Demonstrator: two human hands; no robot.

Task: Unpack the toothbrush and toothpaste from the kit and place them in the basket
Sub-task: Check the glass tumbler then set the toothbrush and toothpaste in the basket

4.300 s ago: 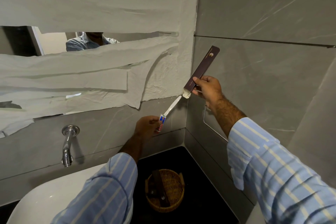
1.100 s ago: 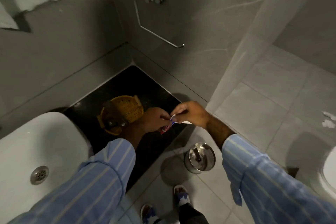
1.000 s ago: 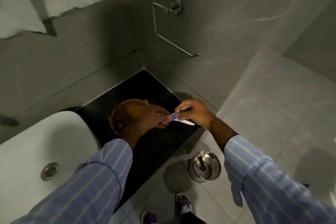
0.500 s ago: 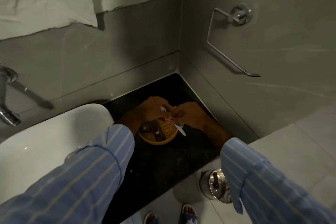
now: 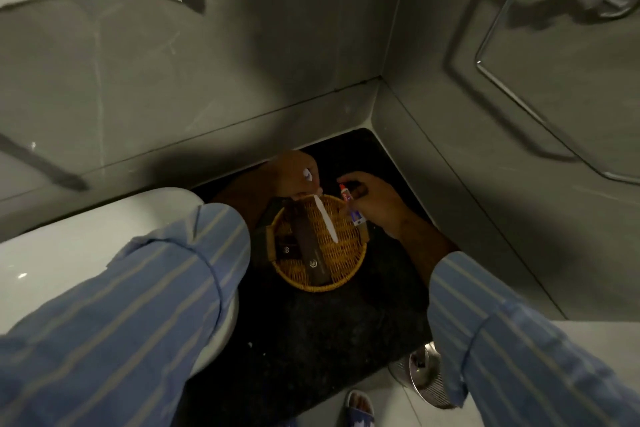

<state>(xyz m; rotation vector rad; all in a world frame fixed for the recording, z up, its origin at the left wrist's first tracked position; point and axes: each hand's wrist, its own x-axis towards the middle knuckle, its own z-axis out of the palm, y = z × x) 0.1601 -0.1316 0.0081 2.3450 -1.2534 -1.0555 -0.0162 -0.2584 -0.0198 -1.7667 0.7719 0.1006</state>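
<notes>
Dim grey-tiled bathroom corner, black stone counter [image 5: 311, 340] wedged between a white basin [image 5: 86, 253] and the side wall. Toothbrush [image 5: 325, 218]: white, out of its wrapping, handle slanting down over the inside of the wicker basket [image 5: 325, 282]; whether its tip already touches the weave, cannot tell. Its head end sits up in the left hand [image 5: 294, 175], which is closed round it just above the basket's far rim. Toothpaste [image 5: 349, 204]: small tube, red cap up, pinched in the right hand [image 5: 377, 204], held at the basket's right rim and not yet inside. Basket stands on the counter near the corner and already holds dark brown flat packets [image 5: 311, 253] with a pale logo; which one, if any, is the emptied kit sleeve, cannot tell. Progress, by my reckoning: unpacking looks finished, both items are bare and poised at the basket, so only the two releases are left, toothbrush likely first. Pose: both forearms in blue striped sleeves reach forward and down, converging over the basket, left wrist bent over the far rim, right hand angled in from the side with knuckles outward. Chrome wire holder [image 5: 519, 87] on the right wall; steel pedal bin [image 5: 420, 371] on the floor below the counter edge.
</notes>
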